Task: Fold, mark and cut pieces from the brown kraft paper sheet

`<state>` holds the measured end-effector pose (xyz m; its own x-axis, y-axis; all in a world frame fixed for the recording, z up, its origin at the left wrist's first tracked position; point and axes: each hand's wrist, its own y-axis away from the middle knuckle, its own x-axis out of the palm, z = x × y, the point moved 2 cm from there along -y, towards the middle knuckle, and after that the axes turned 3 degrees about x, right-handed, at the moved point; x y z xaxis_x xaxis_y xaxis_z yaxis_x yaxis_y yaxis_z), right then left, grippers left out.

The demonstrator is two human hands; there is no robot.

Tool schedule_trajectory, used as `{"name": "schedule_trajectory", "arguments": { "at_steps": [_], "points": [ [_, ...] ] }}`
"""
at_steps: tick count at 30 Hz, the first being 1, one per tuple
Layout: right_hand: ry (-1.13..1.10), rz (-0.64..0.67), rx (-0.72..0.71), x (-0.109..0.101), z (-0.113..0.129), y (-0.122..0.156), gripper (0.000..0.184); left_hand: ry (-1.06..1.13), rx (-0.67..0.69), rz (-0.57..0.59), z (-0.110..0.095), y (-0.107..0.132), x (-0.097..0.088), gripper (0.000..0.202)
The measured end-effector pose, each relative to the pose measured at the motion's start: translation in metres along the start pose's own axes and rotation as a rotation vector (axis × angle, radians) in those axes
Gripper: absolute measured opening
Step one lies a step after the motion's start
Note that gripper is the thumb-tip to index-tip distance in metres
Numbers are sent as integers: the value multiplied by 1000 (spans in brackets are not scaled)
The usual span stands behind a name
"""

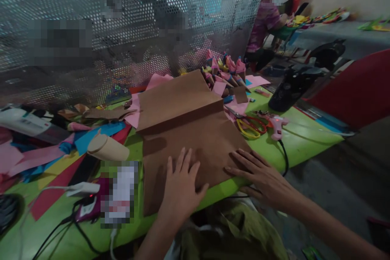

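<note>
A large sheet of brown paper (189,142) lies on the green table in front of me, creased across its middle so that the far part rises. My left hand (183,178) rests on its near part with the fingers spread. At the sheet's right near edge, my right hand (256,174) lies with fingers stretched out, touching the paper. Neither hand grips anything. Beyond the right hand are yellow-handled scissors (250,129) and a pink glue gun (277,126) with a small red light.
Left stand a tan paper roll (106,148), coloured paper scraps (55,158), a power strip (91,207) and a phone (120,195). Small paper cones (225,69) are piled behind. A black tumbler (292,87) stands right. A perforated metal screen (128,28) closes the back; a person (265,20) sits beyond.
</note>
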<state>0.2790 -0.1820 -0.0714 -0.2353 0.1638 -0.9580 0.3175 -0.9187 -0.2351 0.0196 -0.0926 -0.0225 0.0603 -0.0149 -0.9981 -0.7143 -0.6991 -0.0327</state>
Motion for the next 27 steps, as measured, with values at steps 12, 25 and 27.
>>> {"name": "schedule_trajectory", "arguments": {
  "at_steps": [12,25,27],
  "points": [
    [-128,-44,140,-55,-62,-52,41,90,202,-60,-21,-32,37,56],
    [251,22,184,-46,-159,-213,38,158,197,-45,-21,-31,38,56],
    [269,38,174,-44,-163,-216,40,169,195,-41,-21,-31,38,57]
  ]
}}
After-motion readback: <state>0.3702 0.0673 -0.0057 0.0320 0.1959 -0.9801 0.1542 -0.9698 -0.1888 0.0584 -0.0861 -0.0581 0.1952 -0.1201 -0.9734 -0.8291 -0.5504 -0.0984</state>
